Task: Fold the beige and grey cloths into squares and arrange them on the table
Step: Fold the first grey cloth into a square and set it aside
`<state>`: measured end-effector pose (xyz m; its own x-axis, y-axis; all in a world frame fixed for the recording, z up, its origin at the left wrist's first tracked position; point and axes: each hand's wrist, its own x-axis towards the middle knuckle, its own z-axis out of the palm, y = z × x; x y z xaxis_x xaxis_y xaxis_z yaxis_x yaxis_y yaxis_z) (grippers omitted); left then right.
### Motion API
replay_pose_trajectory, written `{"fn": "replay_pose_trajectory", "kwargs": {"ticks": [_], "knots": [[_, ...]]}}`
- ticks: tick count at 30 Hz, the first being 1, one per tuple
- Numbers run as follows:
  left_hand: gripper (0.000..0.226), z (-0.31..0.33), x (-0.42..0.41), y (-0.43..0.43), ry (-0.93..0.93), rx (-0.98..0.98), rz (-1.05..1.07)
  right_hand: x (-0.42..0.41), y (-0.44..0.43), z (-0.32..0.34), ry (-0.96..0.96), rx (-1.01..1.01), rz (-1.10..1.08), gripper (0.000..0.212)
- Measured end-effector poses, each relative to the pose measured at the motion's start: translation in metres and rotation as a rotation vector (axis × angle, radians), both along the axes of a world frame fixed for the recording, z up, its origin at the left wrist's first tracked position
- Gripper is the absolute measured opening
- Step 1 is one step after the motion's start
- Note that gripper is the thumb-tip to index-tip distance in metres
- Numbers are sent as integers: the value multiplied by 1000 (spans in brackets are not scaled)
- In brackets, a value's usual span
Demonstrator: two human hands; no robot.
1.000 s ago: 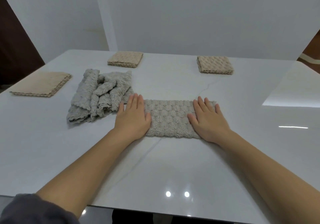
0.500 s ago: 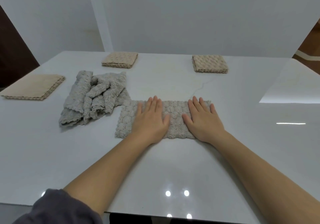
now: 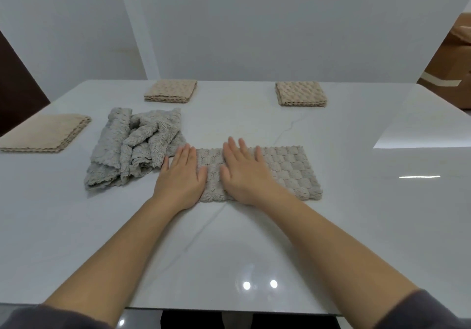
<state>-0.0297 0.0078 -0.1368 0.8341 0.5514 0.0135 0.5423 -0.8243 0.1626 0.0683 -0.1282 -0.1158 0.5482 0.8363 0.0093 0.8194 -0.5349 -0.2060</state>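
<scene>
A grey textured cloth (image 3: 290, 170), folded into a long strip, lies flat on the white table (image 3: 229, 247) in front of me. My left hand (image 3: 182, 178) lies flat with straight fingers on the strip's left end. My right hand (image 3: 244, 173) presses flat on the strip just right of the left hand, near its middle. A rumpled heap of grey cloths (image 3: 135, 147) sits to the left, touching the strip's left end. Three folded beige squares lie farther off: one at the left edge (image 3: 43, 132), one at the back middle (image 3: 170, 91), one at the back right (image 3: 301, 93).
The table's near edge runs just below my forearms. A white wall stands behind the table. A brown cardboard box (image 3: 451, 66) shows at the far right, and a dark panel (image 3: 15, 86) at the far left.
Both hands have slid leftward along the grey strip: the left from its middle back to the left end, the right from the right end to the middle, leaving the right half uncovered.
</scene>
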Motion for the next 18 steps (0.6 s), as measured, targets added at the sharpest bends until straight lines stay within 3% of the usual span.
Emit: {"fn": "replay_pose_trajectory", "kwargs": {"ticks": [6, 13, 18], "knots": [[65, -1, 0, 2, 1, -7, -5, 12, -15, -10, -9, -42, -15, 60], [64, 2, -2, 3, 11, -23, -19, 49, -75, -8, -30, -104, -183, 60], [63, 17, 6, -17, -22, 98, -14, 43, -76, 7, -87, -96, -236, 61]]}}
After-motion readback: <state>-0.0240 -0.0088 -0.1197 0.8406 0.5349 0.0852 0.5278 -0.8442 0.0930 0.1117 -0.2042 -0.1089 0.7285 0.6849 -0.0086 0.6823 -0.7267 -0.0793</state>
